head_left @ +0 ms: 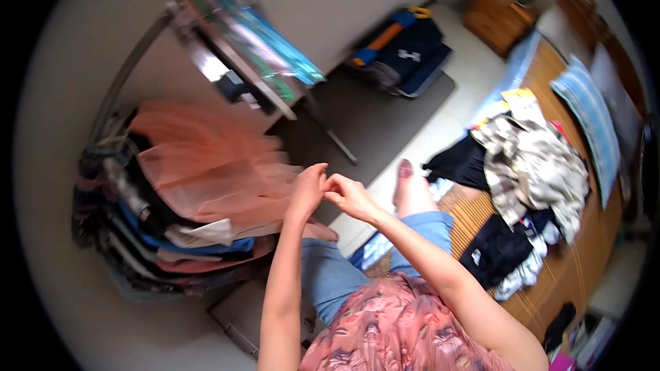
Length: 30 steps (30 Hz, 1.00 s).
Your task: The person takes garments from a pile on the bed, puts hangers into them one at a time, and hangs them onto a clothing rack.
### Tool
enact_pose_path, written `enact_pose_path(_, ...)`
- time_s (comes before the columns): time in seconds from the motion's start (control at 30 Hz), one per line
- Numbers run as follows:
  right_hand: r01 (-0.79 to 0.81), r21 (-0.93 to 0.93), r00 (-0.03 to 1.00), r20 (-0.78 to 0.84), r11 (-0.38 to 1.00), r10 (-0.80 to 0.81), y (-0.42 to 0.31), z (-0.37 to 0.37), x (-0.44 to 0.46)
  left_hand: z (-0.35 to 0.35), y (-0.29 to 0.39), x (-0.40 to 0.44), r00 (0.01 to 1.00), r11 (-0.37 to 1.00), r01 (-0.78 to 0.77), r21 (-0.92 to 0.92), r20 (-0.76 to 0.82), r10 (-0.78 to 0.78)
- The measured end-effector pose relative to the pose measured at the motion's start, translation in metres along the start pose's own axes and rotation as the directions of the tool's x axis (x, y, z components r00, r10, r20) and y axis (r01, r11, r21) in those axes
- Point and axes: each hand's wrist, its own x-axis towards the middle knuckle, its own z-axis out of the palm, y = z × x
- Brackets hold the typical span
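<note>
My left hand (309,189) is at the right edge of a peach tulle garment (206,158), with its fingers bent and close to the other hand. Just right of it, my right hand (344,194) has curled fingers, their tips near the left hand. Whatever may be between the fingertips is too small and blurred to make out. The peach garment spreads over a row of hanging clothes (199,257) on a rack (124,75). Above it, several teal, green and white hangers (254,41) hang from the rack, blurred.
A bed with a woven brown mat (564,278) holds a pile of grey-white and plaid clothes (536,158), black garments (495,251) and a blue striped pillow (588,113). A dark bag (409,51) stands by the wall near a wooden cabinet (498,17). A dark mat (385,120) covers some floor.
</note>
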Motion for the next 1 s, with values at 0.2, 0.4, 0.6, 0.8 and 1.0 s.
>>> enact_pose_path(0.2,-0.039,0.012,0.957,-0.287,0.999,0.04,0.05,-0.063,-0.085,0.09,0.092,-0.022,0.981,0.97,-0.115,-0.216,0.131,0.145)
enact_pose_path(0.4,-0.03,-0.026,0.811,-0.585,0.999,0.009,0.082,-0.149,-0.177,0.173,0.154,-0.048,0.865,0.864,-0.34,-0.372,0.237,0.443)
enact_pose_path(0.6,-0.351,-0.413,0.601,-0.788,0.84,-0.136,0.124,-0.244,-0.235,0.212,0.187,-0.074,0.777,0.843,-0.299,-0.448,0.4,0.487)
enact_pose_path(0.8,-0.462,-0.461,0.392,-0.872,0.757,-0.292,0.149,-0.303,-0.232,0.226,0.194,-0.083,0.751,0.857,-0.298,-0.42,0.451,0.482)
enact_pose_path(1.0,-0.52,-0.235,0.494,-0.867,0.821,0.065,0.156,-0.348,-0.231,0.232,0.206,-0.075,0.75,0.869,-0.279,-0.408,0.473,0.463)
